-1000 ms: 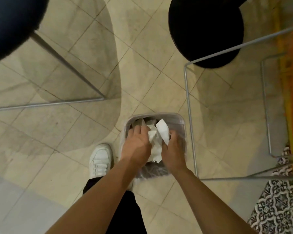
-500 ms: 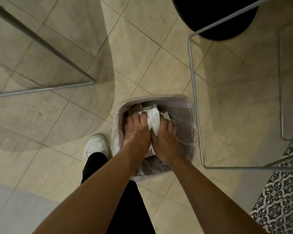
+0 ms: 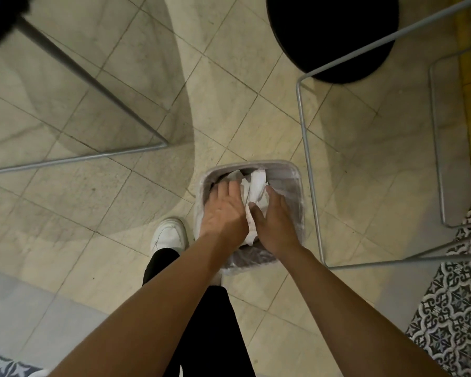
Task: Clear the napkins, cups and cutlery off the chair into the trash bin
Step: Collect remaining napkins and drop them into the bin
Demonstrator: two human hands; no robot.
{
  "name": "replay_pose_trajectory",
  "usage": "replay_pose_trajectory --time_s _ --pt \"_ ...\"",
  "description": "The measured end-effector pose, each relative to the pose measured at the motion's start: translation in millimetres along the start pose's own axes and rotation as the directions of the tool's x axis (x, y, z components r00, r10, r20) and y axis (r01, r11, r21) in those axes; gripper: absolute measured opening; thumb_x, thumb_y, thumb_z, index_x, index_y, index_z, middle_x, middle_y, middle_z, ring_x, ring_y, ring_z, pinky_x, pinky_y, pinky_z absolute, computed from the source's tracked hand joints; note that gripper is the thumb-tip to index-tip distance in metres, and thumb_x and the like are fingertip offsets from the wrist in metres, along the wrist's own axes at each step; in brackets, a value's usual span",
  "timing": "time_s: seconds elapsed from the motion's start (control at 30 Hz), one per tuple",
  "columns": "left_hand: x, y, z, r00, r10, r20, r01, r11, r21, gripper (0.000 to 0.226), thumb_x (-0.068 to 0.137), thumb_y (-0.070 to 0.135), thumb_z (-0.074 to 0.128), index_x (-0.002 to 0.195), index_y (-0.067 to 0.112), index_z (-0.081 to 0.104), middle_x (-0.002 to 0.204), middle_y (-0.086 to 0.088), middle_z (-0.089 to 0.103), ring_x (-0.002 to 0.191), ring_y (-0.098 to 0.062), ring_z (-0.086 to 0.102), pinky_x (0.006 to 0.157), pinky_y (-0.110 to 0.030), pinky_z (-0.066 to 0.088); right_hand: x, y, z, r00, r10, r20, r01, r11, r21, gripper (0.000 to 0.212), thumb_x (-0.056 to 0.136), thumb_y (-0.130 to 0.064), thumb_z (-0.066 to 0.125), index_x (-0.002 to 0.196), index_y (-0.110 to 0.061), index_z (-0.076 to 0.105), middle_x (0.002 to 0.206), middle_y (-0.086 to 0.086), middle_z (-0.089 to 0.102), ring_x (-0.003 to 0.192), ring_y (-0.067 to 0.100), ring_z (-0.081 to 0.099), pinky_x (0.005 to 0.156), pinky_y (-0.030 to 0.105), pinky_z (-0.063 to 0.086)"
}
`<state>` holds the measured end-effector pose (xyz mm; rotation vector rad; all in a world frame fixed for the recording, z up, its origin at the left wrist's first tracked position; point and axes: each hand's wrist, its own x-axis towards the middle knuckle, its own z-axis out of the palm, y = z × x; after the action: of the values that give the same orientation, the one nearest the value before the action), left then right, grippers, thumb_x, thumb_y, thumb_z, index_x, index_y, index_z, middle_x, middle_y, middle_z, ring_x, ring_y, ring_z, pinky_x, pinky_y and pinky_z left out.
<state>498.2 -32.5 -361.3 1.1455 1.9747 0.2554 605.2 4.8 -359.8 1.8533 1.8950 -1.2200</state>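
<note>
I was at the dumping step. The crumpled napkins (image 3: pixel 257 186) sat in the mouth of the trash bin (image 3: pixel 272 163), wedged between my two palms. My left hand (image 3: pixel 223 213) lay flat with straight fingers, pressing against their near side. My right hand (image 3: pixel 276 221) flanked the other side, fingers loosely straight and thumb touching the paper. Neither hand clutched anything. Next, I judged, both hands had to lift clear and go to the chair for any cups and cutlery left there.

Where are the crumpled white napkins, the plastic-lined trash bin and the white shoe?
Crumpled white napkins (image 3: pixel 257 185), head view: upper fold.
Plastic-lined trash bin (image 3: pixel 272 162), head view: far rim.
White shoe (image 3: pixel 169 232), head view: toe top.
</note>
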Motion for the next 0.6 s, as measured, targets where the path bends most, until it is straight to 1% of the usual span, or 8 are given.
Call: replay_pose_trajectory --time_s 0.1,0.23,0.37,0.47,0.53,0.6 --pt "-17 8 -28 0.999 0.044 0.015 -0.044 0.999 -0.014 0.058 0.083 0.007 0.044 0.139 0.009 0.028 0.135 -0.011 0.037 0.124 -0.025 0.035 0.107 -0.032 0.028 -16 -16 -17 0.999 0.007 -0.040 -0.007 1.000 0.000 0.056 0.095 -0.033 0.048 0.143 -0.013 0.028 0.146 0.009 0.033 0.134 0.025 0.031 0.109 0.038 0.029" --pt "-41 19 -73 0.997 0.071 -0.035 -0.070 0.997 0.044 0.055 0.085 0.015 0.049 0.137 0.014 0.030 0.134 -0.008 0.040 0.121 -0.024 0.038 0.103 -0.031 0.032 -42 -46 -43 0.996 -0.041 -0.083 0.040 0.999 -0.003 0.050 0.093 -0.033 0.051 0.137 -0.012 0.039 0.137 0.010 0.041 0.125 0.027 0.040 0.104 0.038 0.035" --pt "-72 30 -121 0.977 0.154 -0.148 -0.147 0.987 0.057 0.053 0.088 0.020 0.053 0.136 0.013 0.034 0.132 -0.006 0.044 0.119 -0.022 0.039 0.102 -0.027 0.028 -69 -83 -70 0.991 -0.089 -0.100 0.086 0.996 -0.039 0.045 0.094 -0.034 0.050 0.134 -0.014 0.043 0.135 0.007 0.042 0.126 0.024 0.040 0.106 0.040 0.034" --pt "-86 33 -145 0.972 0.139 -0.189 -0.141 0.990 0.004 0.052 0.088 0.021 0.055 0.135 0.013 0.037 0.130 -0.006 0.047 0.118 -0.023 0.041 0.099 -0.026 0.029 -81 -103 -83 0.981 -0.149 -0.121 0.145 0.989 -0.042 0.040 0.094 -0.031 0.049 0.129 -0.013 0.047 0.132 0.006 0.044 0.124 0.023 0.041 0.105 0.040 0.035" --pt "-100 36 -167 0.969 0.124 -0.213 -0.137 0.990 -0.045 0.052 0.086 0.018 0.056 0.135 0.013 0.038 0.129 -0.008 0.048 0.116 -0.024 0.042 0.096 -0.027 0.031 -95 -118 -93 0.976 -0.185 -0.117 0.181 0.982 -0.048 0.037 0.094 -0.031 0.049 0.127 -0.014 0.047 0.130 0.004 0.045 0.124 0.021 0.040 0.104 0.039 0.036" --pt "-112 39 -185 0.964 0.122 -0.235 -0.144 0.986 -0.081 0.053 0.085 0.017 0.057 0.135 0.012 0.038 0.129 -0.009 0.048 0.117 -0.024 0.042 0.096 -0.028 0.033 -105 -134 -100 0.970 -0.210 -0.120 0.204 0.977 -0.060 0.037 0.093 -0.030 0.050 0.127 -0.015 0.047 0.129 0.003 0.045 0.124 0.020 0.038 0.104 0.037 0.035"
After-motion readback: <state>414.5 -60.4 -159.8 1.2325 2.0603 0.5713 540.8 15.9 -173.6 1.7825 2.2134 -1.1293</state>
